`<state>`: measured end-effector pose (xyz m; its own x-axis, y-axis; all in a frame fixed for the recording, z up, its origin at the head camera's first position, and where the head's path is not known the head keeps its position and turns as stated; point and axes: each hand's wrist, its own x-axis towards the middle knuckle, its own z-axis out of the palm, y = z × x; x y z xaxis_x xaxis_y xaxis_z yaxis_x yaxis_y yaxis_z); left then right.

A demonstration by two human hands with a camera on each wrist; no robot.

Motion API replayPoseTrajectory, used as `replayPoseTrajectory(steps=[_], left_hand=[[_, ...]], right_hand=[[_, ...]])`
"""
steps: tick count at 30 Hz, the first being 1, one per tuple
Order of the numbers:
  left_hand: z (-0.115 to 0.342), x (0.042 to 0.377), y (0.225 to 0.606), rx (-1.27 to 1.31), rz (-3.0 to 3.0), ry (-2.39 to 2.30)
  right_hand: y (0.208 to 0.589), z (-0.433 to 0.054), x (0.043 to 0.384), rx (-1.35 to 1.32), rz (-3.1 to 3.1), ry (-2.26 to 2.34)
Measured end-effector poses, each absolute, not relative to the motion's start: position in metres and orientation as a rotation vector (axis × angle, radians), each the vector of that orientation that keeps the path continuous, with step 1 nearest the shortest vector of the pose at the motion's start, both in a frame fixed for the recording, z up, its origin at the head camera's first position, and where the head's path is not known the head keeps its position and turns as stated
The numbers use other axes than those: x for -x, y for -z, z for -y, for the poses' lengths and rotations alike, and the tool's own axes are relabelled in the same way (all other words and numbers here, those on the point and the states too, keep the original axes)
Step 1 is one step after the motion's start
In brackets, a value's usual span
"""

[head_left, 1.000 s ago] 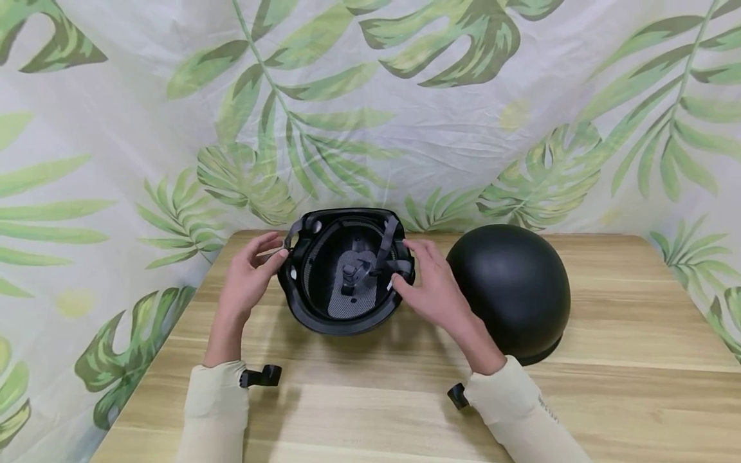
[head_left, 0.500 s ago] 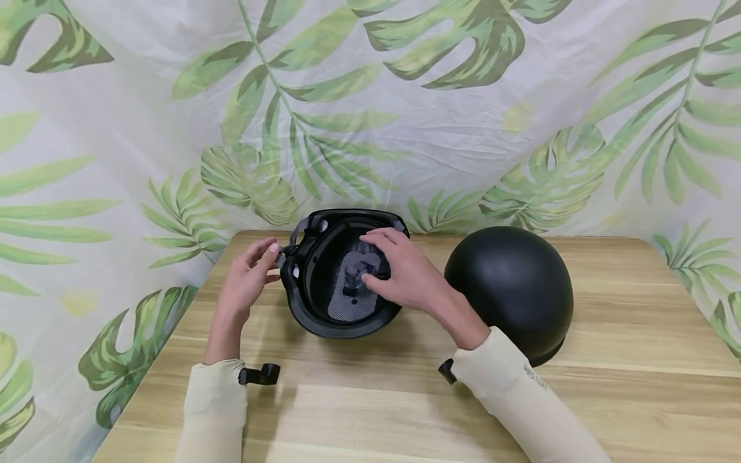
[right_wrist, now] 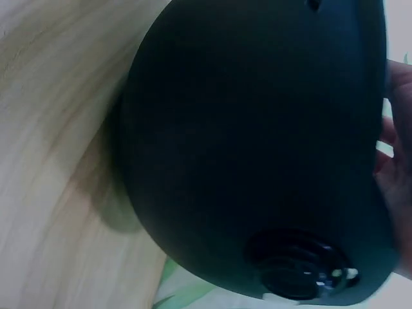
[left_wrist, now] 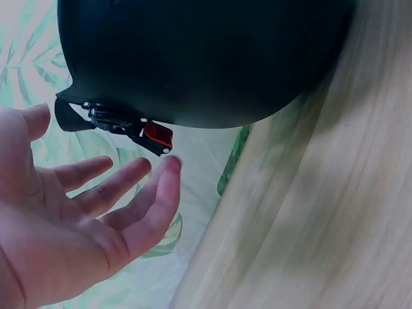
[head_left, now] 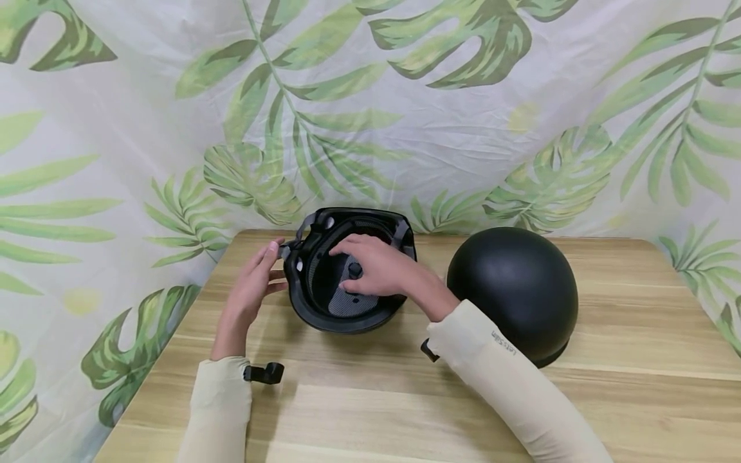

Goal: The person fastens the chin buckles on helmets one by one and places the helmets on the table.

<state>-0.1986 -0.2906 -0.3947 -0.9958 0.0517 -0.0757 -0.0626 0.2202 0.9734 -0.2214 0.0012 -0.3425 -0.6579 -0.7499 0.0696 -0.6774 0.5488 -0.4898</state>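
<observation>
A black helmet [head_left: 345, 324] lies upturned on the table, its mesh-lined inside and straps facing up. My left hand [head_left: 246, 286] is at its left rim beside a grey strap [head_left: 283, 251]. In the left wrist view the fingers are spread and relaxed, with a fingertip close to a red-ended clip [left_wrist: 158, 134]; whether they touch cannot be told. My right hand [head_left: 376, 267] reaches over the right rim into the helmet, thumb and fingers apart around a small dark piece [head_left: 355, 270]. A round black fitting [right_wrist: 296, 264] shows on the shell in the right wrist view.
A second black helmet [head_left: 512, 292] stands dome up to the right, near my right forearm. Wooden table [head_left: 347, 411] stretches in front. A leaf-patterned cloth [head_left: 347, 96] hangs behind the table's back edge.
My right hand has left the helmet's right rim and moved left into its inside. My left hand stays at the left rim with small finger shifts. The helmet moved slightly right in view.
</observation>
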Motion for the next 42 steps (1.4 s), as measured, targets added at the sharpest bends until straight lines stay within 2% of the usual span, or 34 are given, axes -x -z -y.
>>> replayPoseTrajectory(steps=[13,20,27,42], left_hand=[[0.277,0.203,0.392,-0.035,-2.334,-2.078],[0.266,0.199,0.385,0.039,-2.311,-2.378],[0.254,0.197,0.376,-0.009,-2.273,-2.650],[0.246,0.196,0.370,0.107,-2.288,-2.719]], right_hand=[[0.359,0.001,0.228,1.200,-2.588,0.500],[0.362,0.004,0.226,1.214,-2.601,0.365],[0.366,0.005,0.225,1.174,-2.630,0.228],[0.369,0.000,0.226,1.161,-2.624,0.299]])
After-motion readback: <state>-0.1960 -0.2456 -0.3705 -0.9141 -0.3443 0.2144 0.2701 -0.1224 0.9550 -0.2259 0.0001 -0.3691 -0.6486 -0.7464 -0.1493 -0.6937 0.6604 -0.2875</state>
